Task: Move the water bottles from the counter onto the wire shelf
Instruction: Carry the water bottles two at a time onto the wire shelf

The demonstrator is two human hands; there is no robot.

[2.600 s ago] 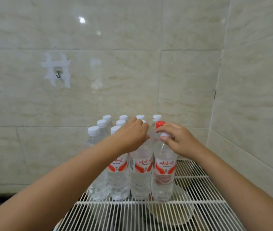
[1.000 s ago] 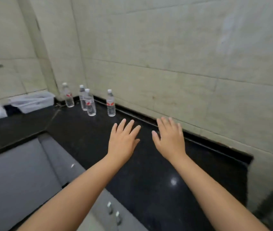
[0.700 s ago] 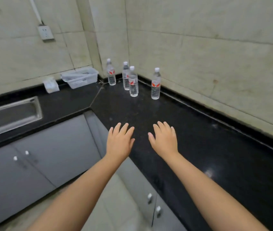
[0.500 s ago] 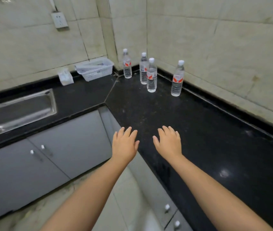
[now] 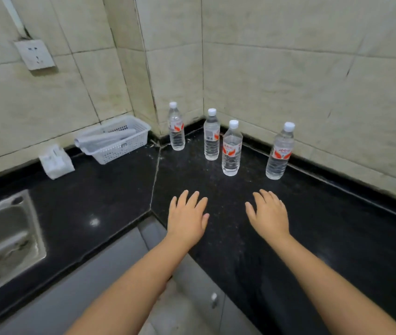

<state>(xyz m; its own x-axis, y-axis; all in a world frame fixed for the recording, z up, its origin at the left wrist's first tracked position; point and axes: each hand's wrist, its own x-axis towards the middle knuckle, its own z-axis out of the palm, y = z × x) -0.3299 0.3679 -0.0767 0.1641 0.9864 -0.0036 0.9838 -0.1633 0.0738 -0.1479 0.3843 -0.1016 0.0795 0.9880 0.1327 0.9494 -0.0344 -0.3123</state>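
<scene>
Several clear water bottles with white caps and red-and-white labels stand upright in the corner of the black counter: one at the far left, one beside the wall corner, one nearer me, one at the right by the wall. My left hand and my right hand hover palm-down over the counter with straight, spread fingers, both empty and short of the bottles. The wire shelf is out of view.
A white plastic basket holding rolled items sits on the counter left of the bottles, with a white packet further left. A steel sink is set in at the far left. Grey cabinet doors run below the counter's edge.
I have turned from the wire shelf, where both hands held bottle caps, to the counter corner. The bottles now stand nearer and both open hands have moved closer to them.
</scene>
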